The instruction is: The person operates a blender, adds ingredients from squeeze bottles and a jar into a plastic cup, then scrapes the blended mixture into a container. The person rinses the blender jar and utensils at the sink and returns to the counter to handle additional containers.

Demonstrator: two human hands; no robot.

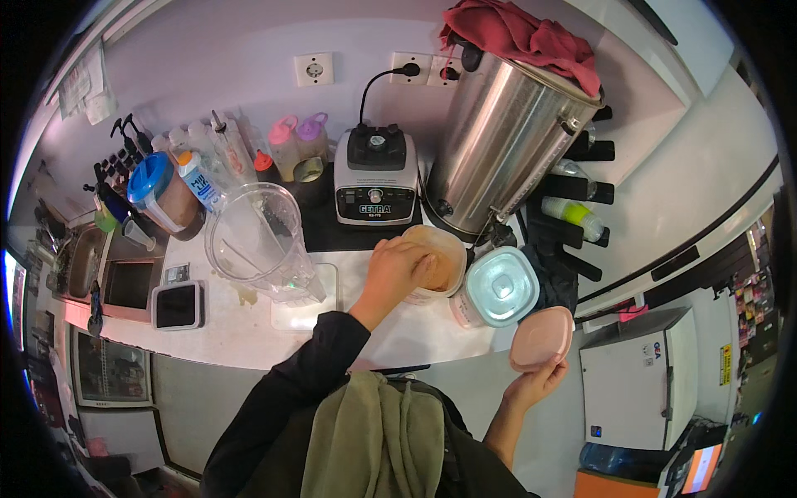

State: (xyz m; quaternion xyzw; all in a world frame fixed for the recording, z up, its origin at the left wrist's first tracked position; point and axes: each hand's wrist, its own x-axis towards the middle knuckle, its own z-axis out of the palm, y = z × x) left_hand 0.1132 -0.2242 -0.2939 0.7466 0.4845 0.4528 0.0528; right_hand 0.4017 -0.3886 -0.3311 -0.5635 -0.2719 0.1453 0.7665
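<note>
My left hand (398, 271) is over the rim of a clear plastic container of orange-brown powder (448, 264), its fingers bent at the opening; whether it holds something is hidden. In my right hand (537, 380) is a pink plastic lid (542, 339), gripped at its lower edge beyond the counter's front. A second container with a light blue lid (503, 286) stands right beside the powder container. To the left, a clear blender jug (258, 243) is on a white flat scale (327, 311). Behind is a Getra blender base (376, 187), plugged into the wall.
A tall steel dispenser (498, 137) with a red cloth (523, 40) on top stands at the back right. Bottles, a blue-lidded pitcher (163, 196) and squeeze bottles line the back left. A small device with a dark screen (178, 305) lies near the sink (87, 258).
</note>
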